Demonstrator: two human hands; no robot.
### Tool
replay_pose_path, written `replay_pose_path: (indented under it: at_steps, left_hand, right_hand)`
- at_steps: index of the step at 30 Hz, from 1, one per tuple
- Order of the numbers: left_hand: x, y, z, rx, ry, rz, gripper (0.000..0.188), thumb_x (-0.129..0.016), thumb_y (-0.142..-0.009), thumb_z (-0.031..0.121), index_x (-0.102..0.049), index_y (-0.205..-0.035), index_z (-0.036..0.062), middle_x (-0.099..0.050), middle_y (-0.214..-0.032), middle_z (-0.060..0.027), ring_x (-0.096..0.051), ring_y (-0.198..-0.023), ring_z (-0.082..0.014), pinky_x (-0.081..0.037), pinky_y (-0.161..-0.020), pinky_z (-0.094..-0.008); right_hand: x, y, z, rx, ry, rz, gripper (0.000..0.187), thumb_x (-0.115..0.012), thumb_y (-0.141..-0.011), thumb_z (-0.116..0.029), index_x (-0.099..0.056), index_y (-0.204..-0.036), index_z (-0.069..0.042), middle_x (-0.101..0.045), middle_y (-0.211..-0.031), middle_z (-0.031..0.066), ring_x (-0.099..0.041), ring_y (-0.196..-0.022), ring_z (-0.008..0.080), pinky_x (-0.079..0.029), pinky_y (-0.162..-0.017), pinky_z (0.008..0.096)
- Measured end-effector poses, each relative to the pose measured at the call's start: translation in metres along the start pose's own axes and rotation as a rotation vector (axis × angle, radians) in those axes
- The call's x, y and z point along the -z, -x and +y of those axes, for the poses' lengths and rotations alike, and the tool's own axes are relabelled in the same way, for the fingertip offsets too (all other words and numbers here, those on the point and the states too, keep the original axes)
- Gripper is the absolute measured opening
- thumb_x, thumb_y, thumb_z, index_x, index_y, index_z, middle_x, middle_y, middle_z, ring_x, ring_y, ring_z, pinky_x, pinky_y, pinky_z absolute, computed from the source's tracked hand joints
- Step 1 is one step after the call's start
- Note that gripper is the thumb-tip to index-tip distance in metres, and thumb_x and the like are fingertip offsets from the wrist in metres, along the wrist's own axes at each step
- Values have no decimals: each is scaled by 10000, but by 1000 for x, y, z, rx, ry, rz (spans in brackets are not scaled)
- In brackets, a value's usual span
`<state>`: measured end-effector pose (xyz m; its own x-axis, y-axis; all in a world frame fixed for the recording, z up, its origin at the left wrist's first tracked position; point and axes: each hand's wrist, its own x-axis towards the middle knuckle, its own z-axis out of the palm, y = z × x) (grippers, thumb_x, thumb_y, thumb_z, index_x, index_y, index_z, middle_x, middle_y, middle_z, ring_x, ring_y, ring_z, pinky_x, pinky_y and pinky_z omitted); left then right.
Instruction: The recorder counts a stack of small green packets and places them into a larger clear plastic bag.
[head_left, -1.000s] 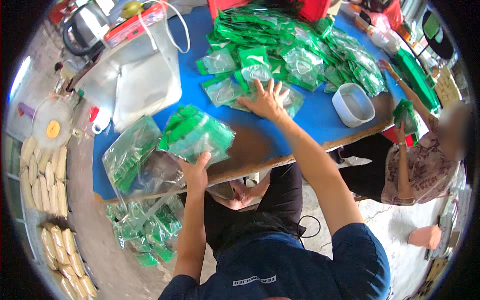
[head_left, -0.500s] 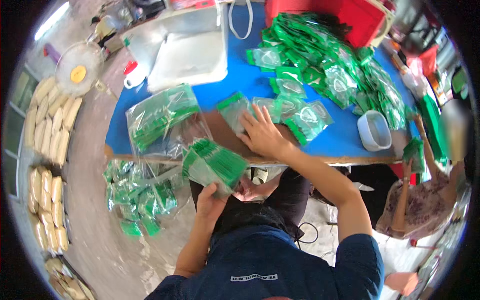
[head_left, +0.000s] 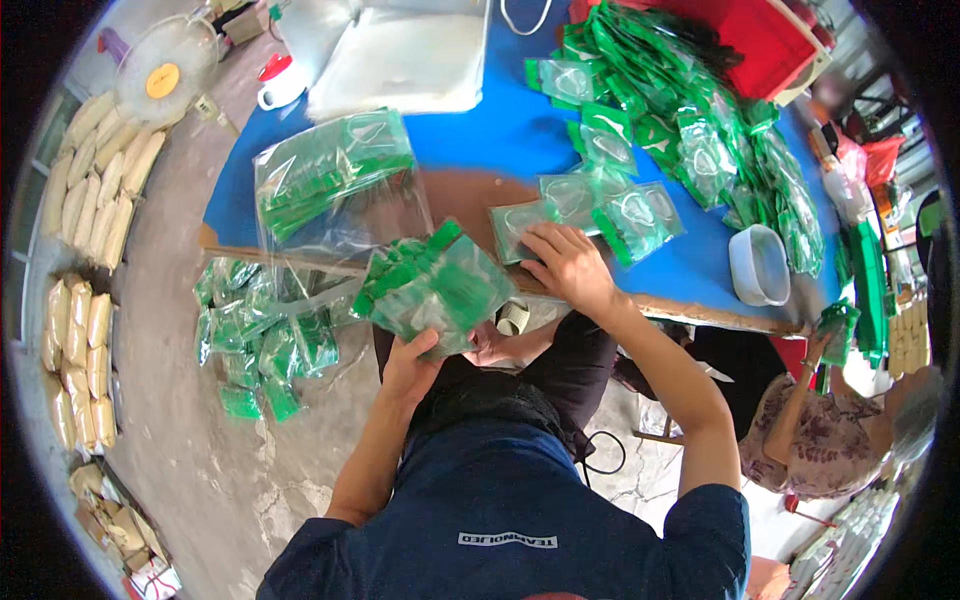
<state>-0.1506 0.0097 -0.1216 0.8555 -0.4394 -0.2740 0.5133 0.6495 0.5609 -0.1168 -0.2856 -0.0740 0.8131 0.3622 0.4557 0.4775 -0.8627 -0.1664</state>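
A fanned stack of clear packets with green bands [head_left: 430,285] is gripped from below by my left hand [head_left: 412,368], in front of the table's near edge. My right hand [head_left: 572,265] rests on a clear packet [head_left: 512,226] on the brown patch of the table, its fingers stretched out over it. Just beyond lie another clear packet [head_left: 572,195] and a green-edged packet [head_left: 638,218]. To the left, a large clear bag [head_left: 335,170] holds a stack of the same green packets and hangs partly over the edge.
A big heap of green packets [head_left: 690,140] lies at the back right before a red crate [head_left: 770,50]. A white tub [head_left: 758,265] stands near the right edge. More bagged packets [head_left: 265,350] lie below the table at left. A co-worker [head_left: 825,430] sits at right.
A packet that lay under my right hand now sits on top of the stack in my left hand. My right hand has moved right onto another packet. The view has shifted.
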Motion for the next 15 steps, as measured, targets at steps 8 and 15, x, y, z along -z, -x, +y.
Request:
replay_pose_path:
  at_steps: [8,15]
  left_hand:
    - [-15,-1,0,9,18,-25,607,-722,-815,52,-456,-1361,38,-589,-1254,-88,-581,-1165,-263,-477,-987,-431]
    - [-57,-6,-5,-190,-155,114,506,-700,-858,81,-497,-1320,31,-597,-1237,-64,-577,-1148,-193,-475,-962,-368]
  right_hand:
    - [53,-51,-9,-637,-354,557,205,-615,-940,-172,-675,-970,21,-679,-808,189,-663,-696,271,-500,-631,372]
    - [55,-66,-97,-355,-453,135,204,-625,-912,-211,-667,-882,-14,-655,-817,227,-658,-803,403,-527,-743,475]
